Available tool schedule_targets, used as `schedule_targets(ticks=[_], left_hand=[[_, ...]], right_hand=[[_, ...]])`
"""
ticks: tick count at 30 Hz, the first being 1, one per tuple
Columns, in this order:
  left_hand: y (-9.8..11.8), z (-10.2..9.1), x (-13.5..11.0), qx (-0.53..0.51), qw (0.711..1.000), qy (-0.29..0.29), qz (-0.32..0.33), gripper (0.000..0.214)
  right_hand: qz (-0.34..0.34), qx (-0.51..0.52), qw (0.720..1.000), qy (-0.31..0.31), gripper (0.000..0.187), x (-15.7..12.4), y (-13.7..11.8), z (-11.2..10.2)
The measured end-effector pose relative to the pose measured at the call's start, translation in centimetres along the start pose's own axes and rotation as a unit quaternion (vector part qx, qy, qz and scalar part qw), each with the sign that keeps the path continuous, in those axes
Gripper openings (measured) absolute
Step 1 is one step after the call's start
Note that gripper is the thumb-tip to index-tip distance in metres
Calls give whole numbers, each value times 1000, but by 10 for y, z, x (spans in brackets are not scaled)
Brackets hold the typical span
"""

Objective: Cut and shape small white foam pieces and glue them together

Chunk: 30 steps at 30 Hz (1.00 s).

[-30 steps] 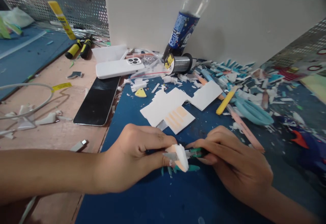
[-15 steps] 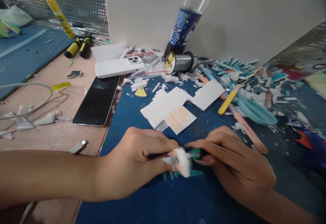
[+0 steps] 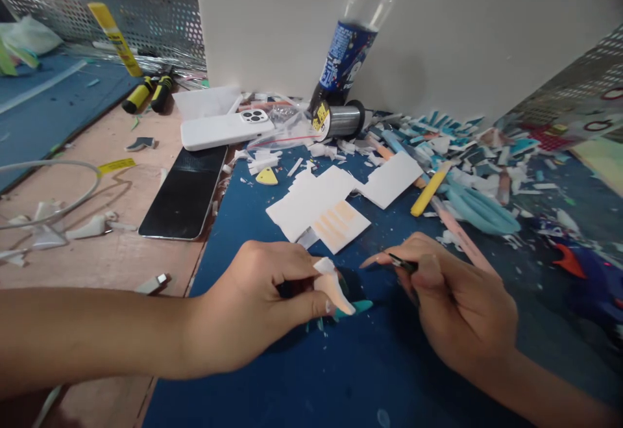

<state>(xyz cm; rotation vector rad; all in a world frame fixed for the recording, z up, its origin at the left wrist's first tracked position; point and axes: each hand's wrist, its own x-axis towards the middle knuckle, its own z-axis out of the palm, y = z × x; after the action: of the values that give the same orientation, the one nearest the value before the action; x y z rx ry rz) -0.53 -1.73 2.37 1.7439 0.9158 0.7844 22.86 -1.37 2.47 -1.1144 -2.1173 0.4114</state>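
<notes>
My left hand pinches a small white and peach foam piece between thumb and fingers, above the blue mat. Just beneath that piece, a teal pointed sliver shows, partly covered. To the right, my right hand is closed around a small dark slim tool; most of it is hidden in the fingers, so its kind is unclear. A gap separates the tool from the foam piece. White foam cards lie beyond both hands, one carrying peach stripes.
A black phone and a white phone lie left. Behind are a wire spool and a tilted bottle. Foam scraps, a yellow cutter and blue-handled scissors fill the right. A dark blue glue gun sits far right.
My right hand has drawn the dark tool away from the foam piece, opening a gap. My left hand has turned the piece, which shows more clearly now. The view has shifted slightly.
</notes>
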Motion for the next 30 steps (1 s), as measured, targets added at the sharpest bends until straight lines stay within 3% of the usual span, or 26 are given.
schedule_targets(ticks=[3, 9, 14, 22, 26, 30], left_hand=[[1, 0, 3, 51, 999, -3, 10, 12], [2, 3, 5, 153, 984, 2, 95, 12], [-1, 6, 3, 191, 972, -3, 136, 19], [1, 7, 3, 213, 960, 14, 179, 11], [5, 8, 5, 207, 964, 0, 167, 10], [3, 7, 4, 204, 967, -5, 152, 9]], right_hand=[[20, 44, 998, -29, 23, 2, -3, -2], [34, 68, 993, -86, 39, 6, -10, 7], [15, 55, 992, -114, 23, 7, -14, 11], [-11, 1, 995, -102, 21, 6, -21, 12], [-61, -9, 993, -102, 14, 6, -20, 14], [-64, -8, 996, -68, 16, 4, -14, 14]])
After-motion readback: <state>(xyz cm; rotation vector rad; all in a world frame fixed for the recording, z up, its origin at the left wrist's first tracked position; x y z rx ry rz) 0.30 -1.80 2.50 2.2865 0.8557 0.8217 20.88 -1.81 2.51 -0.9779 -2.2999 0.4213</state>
